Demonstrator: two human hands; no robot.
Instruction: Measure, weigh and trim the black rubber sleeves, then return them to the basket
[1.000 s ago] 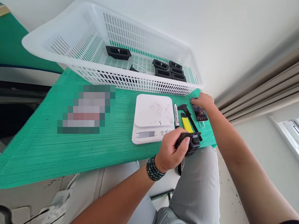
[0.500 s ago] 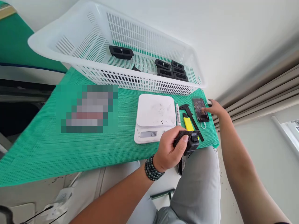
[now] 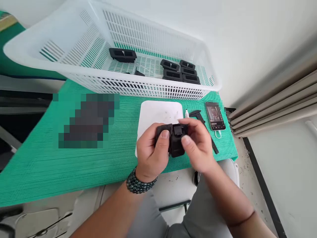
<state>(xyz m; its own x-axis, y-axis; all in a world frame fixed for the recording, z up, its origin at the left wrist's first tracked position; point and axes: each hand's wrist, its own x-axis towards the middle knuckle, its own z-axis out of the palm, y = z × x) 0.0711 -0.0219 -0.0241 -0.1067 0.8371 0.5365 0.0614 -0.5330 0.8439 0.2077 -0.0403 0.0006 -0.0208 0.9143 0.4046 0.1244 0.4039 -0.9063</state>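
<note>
A black plastic part (image 3: 177, 142) with a boxy body is held above the near edge of the white kitchen scale (image 3: 156, 112). My left hand (image 3: 153, 148), wearing a beaded bracelet, is closed around one end, its thumb pressed on top. On the other end, my right hand (image 3: 199, 145) has its thumb at the near side and its fingers at the far side. Both hands and the part hide the scale's display. Just right of the scale are a white marker (image 3: 186, 113) and a black caliper (image 3: 206, 130), partly covered by my right hand.
Behind the scale stands a white slotted basket (image 3: 138, 84) holding several black plastic parts (image 3: 123, 54). A lit phone (image 3: 215, 115) with a cable loop lies at the right end of the green-covered table (image 3: 119, 165). A dark item (image 3: 89, 119) at left is blurred by pixels.
My right hand has left the phone and come over to the black plastic part. My left hand has carried the part leftward, in front of the scale. The phone's screen picture differs.
</note>
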